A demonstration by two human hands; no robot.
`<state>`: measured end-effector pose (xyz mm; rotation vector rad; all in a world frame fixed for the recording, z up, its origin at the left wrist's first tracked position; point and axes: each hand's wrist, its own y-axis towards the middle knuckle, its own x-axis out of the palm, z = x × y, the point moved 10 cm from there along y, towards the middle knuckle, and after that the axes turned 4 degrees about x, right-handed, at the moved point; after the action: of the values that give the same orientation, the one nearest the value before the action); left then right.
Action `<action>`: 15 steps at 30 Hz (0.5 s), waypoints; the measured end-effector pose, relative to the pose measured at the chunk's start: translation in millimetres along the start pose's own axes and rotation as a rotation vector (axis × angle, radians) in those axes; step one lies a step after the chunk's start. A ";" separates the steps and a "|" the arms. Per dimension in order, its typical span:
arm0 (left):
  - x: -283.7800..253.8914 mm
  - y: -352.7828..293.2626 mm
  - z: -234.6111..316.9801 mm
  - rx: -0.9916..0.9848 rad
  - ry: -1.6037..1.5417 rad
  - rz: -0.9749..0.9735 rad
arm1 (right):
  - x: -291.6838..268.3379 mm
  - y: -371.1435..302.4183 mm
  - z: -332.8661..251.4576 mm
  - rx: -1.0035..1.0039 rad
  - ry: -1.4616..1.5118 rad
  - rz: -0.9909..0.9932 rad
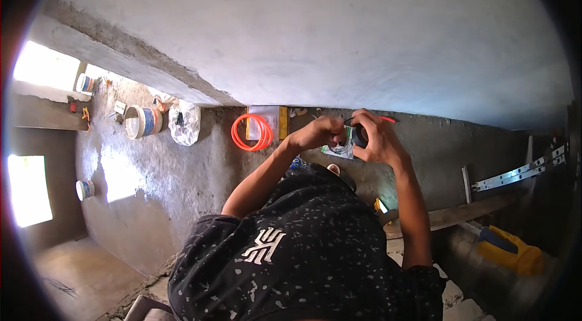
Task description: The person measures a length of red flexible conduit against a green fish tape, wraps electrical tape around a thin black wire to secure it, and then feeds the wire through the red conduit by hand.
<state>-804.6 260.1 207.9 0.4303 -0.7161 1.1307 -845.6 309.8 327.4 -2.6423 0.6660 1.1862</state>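
Note:
My right hand (377, 139) is curled around a dark round roll (362, 135) that looks like black tape. Facing it, my left hand (321, 133) is closed in a pinch, and what lies between its fingers is too small to make out. A thin dark strip (348, 121) spans the gap between the two hands. A short red piece (388, 119) sticks out past my right fingers; its other end is hidden. Below the hands a white and green packet (343, 150) lies on the floor.
Left of my hands, a coil of orange tubing (241, 133) rests by a yellow and white package (283, 123). Farther left are a clear plastic bag (185, 124) and a bucket (144, 123). A metal ladder (515, 174) and a yellow bag (512, 252) lie at right. A plastered wall (364, 36) rises ahead.

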 end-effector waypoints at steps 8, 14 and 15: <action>37.5 -25.2 86.4 0.650 1.496 0.628 | -11.3 -3.7 -2.9 0.043 -0.092 0.004; -19.1 -4.1 14.4 0.045 0.526 0.364 | -15.1 -10.6 -11.4 -0.076 -0.123 0.082; -1.5 1.0 -9.6 -0.077 -0.040 0.186 | -12.4 -12.5 -11.8 -0.111 -0.135 0.099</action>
<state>-803.0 265.7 200.0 0.3270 -0.8449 1.2673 -839.2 321.1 344.2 -2.6136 0.7344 1.4546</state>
